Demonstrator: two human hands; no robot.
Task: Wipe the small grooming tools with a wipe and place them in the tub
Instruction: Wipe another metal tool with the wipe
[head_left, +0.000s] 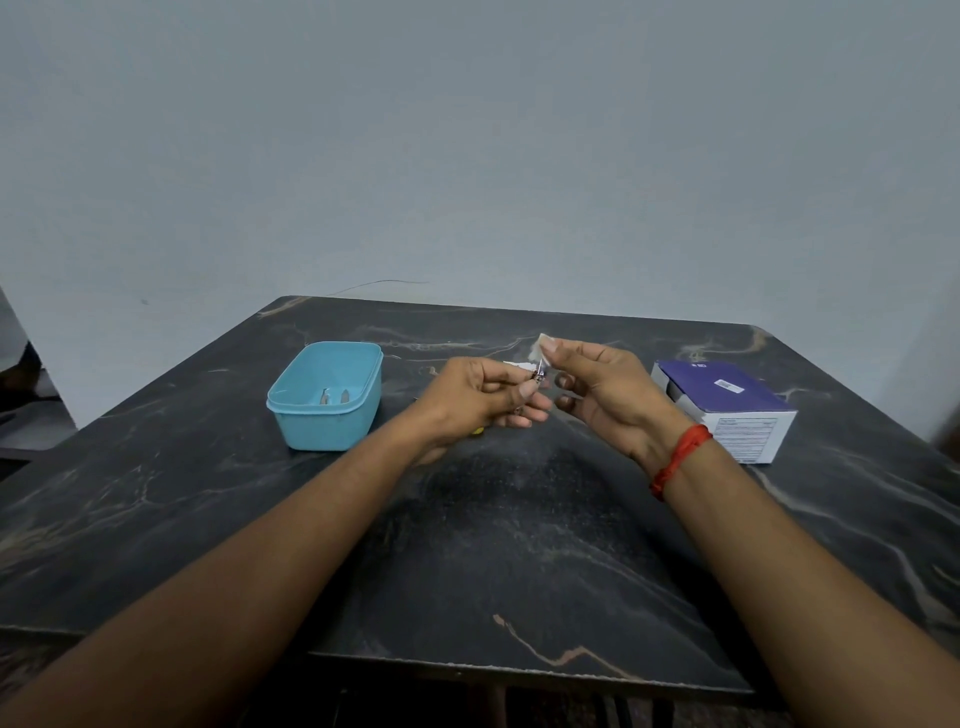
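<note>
Above the middle of the table (519, 545), the left hand (483, 400) pinches a small metal tool (539, 373) and the right hand (608, 395) pinches the wipe (537, 347) between thumb and forefinger, touching the tool's tip; what kind of tool it is, is too small to tell. The step in hand seems to be the wiping, and two tools (332, 397) lie already in the tub (322, 431), which stands at 9 o'clock from the hands, while a box (727, 395) lies at 3 o'clock. The next move probably calls for the left hand to carry the tool toward 9 o'clock, over the rim, and to release it low inside.
</note>
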